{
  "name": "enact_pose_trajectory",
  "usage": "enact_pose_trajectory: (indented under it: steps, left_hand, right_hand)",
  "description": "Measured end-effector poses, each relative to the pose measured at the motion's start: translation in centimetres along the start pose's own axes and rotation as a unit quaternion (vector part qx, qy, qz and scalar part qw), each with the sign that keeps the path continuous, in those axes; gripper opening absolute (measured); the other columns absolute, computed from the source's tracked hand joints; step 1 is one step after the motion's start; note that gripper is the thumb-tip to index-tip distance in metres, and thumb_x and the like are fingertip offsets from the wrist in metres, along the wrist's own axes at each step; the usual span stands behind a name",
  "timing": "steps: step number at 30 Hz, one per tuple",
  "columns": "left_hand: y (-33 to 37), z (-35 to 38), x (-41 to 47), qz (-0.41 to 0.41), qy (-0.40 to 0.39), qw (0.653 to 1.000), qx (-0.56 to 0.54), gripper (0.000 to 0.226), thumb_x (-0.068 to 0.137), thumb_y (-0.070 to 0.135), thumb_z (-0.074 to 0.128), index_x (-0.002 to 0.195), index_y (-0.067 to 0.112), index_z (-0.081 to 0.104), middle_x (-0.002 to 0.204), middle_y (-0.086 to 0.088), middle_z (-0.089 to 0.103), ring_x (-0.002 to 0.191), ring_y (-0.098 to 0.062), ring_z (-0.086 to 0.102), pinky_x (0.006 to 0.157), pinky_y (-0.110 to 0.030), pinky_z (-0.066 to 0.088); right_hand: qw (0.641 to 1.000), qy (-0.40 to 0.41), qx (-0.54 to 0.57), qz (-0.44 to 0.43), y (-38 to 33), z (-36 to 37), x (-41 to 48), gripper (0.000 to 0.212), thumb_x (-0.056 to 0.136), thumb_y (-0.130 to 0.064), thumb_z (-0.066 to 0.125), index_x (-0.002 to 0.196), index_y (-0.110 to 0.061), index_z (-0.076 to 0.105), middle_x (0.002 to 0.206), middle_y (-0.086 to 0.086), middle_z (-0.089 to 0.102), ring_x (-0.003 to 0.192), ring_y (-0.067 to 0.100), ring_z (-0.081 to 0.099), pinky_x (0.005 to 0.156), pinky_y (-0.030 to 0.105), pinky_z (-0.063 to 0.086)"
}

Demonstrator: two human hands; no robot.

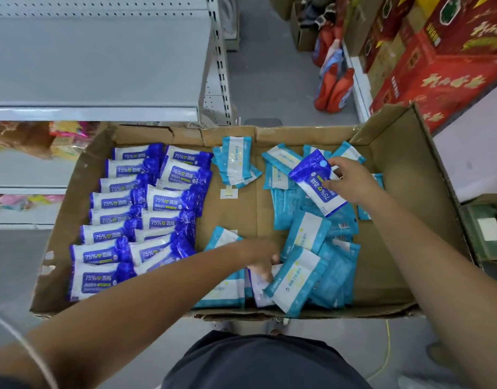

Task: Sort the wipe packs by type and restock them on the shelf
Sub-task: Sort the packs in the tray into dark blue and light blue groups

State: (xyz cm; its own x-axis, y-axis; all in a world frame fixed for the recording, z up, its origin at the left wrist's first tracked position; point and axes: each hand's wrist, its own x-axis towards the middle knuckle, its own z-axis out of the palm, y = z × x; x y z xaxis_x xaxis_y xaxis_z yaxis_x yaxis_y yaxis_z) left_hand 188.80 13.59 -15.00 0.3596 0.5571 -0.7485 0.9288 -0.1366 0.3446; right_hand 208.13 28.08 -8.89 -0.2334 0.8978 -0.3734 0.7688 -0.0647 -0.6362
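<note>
A shallow cardboard box [396, 192] holds wipe packs. Several dark blue "75%" packs [146, 209] lie in two neat rows on its left side. Light blue packs [311, 248] are heaped loosely on the right, and a few more [236, 161] lean near the far wall. My right hand [351, 182] grips one dark blue pack [316, 181], lifted above the light blue heap. My left hand [262, 255] reaches down among the light blue packs at the box's near middle, fingers touching a pale pack [260, 287]; whether it holds it is unclear.
A bare grey metal shelf [101, 66] stands beyond the box at the upper left, with coloured goods on lower shelves [25, 141]. Red cartons [443, 60] and orange detergent bottles [335, 88] line the aisle at the right. Grey floor runs between them.
</note>
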Motion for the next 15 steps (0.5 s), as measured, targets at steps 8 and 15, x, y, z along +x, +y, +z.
enact_pose_trajectory:
  steps: [8, 15]
  left_hand:
    - [-6.2, -7.1, -4.4, -0.037, 0.133, 0.99, -0.035, 0.033, 0.084, 0.017, 0.068, 0.115, 0.017, 0.06, 0.119, -0.004, 0.063, 0.108, -0.024, 0.06, 0.086, -0.034, 0.051]
    - [-9.1, -4.5, -6.1, 0.002, 0.086, 0.994, -0.063, 0.028, 0.086, 0.048, 0.073, 0.104, 0.027, 0.073, 0.108, 0.009, 0.07, 0.103, -0.013, 0.063, 0.088, -0.032, 0.05]
  right_hand:
    - [0.999, -0.015, -0.002, -0.03, -3.0, -0.7, 0.6, 0.037, 0.086, -0.012, 0.074, 0.119, -0.021, 0.06, 0.106, 0.008, 0.066, 0.073, 0.015, 0.066, 0.06, 0.028, 0.046]
    - [0.998, -0.061, -0.024, -0.02, -5.3, 2.7, -0.1, 0.048, 0.086, -0.017, 0.077, 0.129, -0.018, 0.055, 0.107, 0.002, 0.058, 0.083, 0.018, 0.064, 0.063, 0.027, 0.049]
